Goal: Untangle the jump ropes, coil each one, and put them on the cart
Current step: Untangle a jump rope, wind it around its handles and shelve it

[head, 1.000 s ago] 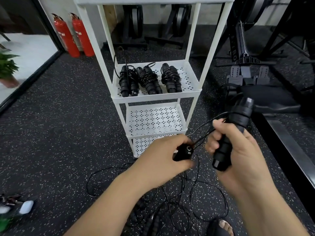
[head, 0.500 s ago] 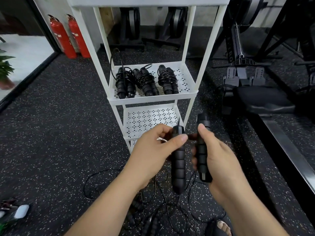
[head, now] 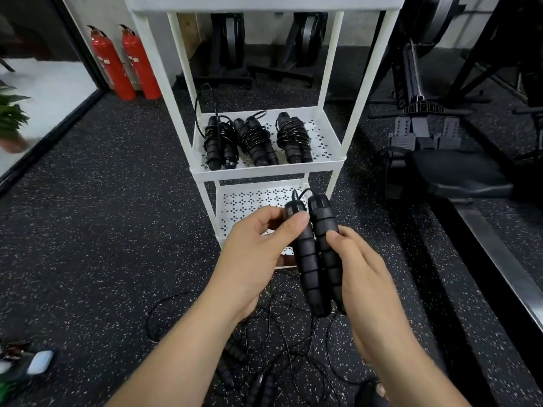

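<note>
I hold two black ribbed jump-rope handles upright and side by side in front of the white cart (head: pixel 266 171). My left hand (head: pixel 258 257) pinches the left handle (head: pixel 305 259) near its top. My right hand (head: pixel 361 277) grips the right handle (head: pixel 324 227) from the side. Their thin black cords leave the handle tops and drop out of sight behind my hands. A tangle of loose ropes (head: pixel 273 345) lies on the floor below my hands, with more handles in it. Three coiled ropes (head: pixel 255 141) sit on the cart's middle shelf.
The cart's lower shelf (head: pixel 252 201) shows behind my hands. Two red fire extinguishers (head: pixel 126 63) stand at the back left. A rowing machine (head: pixel 440 160) and black frames fill the right side. Small items (head: pixel 26 362) lie on the floor at bottom left. A sandalled foot (head: pixel 373 392) shows at the bottom.
Both handles have come together from apart, now touching side by side and raised higher toward the cart. A second ago my right hand held its handle tilted off to the right.
</note>
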The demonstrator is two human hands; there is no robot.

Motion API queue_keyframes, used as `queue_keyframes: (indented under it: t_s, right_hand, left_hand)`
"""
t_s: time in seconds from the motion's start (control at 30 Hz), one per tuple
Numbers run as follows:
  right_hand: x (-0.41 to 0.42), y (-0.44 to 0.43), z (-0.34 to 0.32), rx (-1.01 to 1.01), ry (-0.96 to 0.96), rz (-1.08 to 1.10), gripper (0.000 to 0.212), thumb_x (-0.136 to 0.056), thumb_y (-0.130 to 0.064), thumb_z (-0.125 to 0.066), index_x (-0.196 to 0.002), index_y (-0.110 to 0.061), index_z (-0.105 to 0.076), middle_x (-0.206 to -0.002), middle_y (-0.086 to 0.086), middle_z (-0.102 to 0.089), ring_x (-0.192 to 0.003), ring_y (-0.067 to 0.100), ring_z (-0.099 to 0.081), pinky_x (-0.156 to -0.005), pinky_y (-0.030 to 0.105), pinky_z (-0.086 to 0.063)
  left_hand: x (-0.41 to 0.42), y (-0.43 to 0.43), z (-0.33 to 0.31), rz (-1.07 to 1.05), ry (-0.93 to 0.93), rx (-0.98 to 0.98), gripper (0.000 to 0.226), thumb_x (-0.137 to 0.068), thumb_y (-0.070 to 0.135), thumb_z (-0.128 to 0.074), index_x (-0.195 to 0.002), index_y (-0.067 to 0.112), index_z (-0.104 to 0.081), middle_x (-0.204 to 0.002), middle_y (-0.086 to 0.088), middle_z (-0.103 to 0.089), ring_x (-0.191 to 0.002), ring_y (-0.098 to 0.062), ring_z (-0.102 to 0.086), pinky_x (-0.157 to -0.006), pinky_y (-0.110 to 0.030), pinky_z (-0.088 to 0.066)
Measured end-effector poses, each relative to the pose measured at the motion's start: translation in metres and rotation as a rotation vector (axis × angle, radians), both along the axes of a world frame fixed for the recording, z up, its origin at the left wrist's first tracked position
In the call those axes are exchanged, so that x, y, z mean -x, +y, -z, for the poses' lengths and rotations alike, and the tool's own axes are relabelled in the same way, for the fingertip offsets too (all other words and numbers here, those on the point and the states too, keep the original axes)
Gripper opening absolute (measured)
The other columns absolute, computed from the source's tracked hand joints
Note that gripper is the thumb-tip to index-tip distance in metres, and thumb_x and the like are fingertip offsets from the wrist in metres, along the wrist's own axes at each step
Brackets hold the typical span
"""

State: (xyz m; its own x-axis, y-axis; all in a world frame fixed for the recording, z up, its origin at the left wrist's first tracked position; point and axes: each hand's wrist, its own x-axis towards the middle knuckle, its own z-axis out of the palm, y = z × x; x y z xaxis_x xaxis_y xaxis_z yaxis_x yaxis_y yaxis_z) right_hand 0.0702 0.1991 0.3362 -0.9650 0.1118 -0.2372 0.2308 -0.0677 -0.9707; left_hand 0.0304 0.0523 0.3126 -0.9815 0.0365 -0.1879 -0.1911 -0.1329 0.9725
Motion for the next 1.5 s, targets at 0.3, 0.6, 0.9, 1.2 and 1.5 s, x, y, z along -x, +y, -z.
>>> queue_keyframes:
  t_s: [0.3,0.6,0.9,1.2,1.5]
  right_hand:
    - [-0.003,0.006,0.011,0.12,0.023,-0.286,0.051,-0.087,-0.007,-0.086,-0.127,-0.028,-0.062,-0.109,0.008,-0.076,-0.092,0.031,-0.076,-0.07,0.053,-0.066]
    - [0.005,0.017,-0.008,0.062,-0.053,-0.613,0.06,-0.087,0.004,-0.082,-0.132,-0.026,-0.057,-0.098,0.016,-0.074,-0.079,0.027,-0.07,-0.047,0.031,-0.049]
    - [-0.002,0.027,-0.037,0.142,0.069,-0.664,0.064,-0.078,0.02,-0.082,-0.125,-0.02,-0.067,-0.099,0.01,-0.072,-0.073,0.021,-0.065,-0.058,0.034,-0.054]
    - [0.003,0.015,-0.03,0.216,0.195,-0.363,0.049,-0.066,0.01,-0.071,-0.109,-0.014,-0.071,-0.097,0.017,-0.072,-0.087,0.023,-0.061,-0.082,0.043,-0.048]
    - [0.008,0.027,-0.026,0.161,0.099,-0.368,0.045,-0.064,0.006,-0.075,-0.1,-0.02,-0.075,-0.092,0.012,-0.069,-0.088,0.023,-0.059,-0.085,0.041,-0.047]
  left_hand:
    - [0.003,-0.002,-0.003,-0.021,0.044,0.045,0.036,-0.088,0.05,-0.079,-0.107,0.019,-0.078,-0.101,0.001,-0.08,-0.094,-0.014,-0.074,-0.1,-0.052,-0.056]
    - [0.019,-0.02,-0.018,-0.172,0.308,0.281,0.035,-0.092,0.058,-0.074,-0.123,0.044,-0.067,-0.133,0.02,-0.065,-0.129,-0.009,-0.06,-0.115,-0.046,-0.047]
    - [0.012,-0.01,-0.029,-0.244,0.058,0.009,0.062,-0.096,0.075,-0.051,-0.086,0.021,-0.08,-0.094,-0.001,-0.081,-0.097,-0.013,-0.075,-0.097,-0.035,-0.057]
    - [0.002,0.008,-0.009,0.063,0.257,0.486,0.036,-0.111,0.034,-0.047,-0.084,0.049,-0.065,-0.07,0.021,-0.067,-0.064,0.002,-0.053,-0.066,-0.033,-0.048]
    - [0.01,0.0,-0.024,0.018,0.113,-0.099,0.06,-0.106,0.057,-0.043,-0.134,0.007,-0.063,-0.119,-0.023,-0.068,-0.102,-0.03,-0.057,-0.091,-0.062,-0.048]
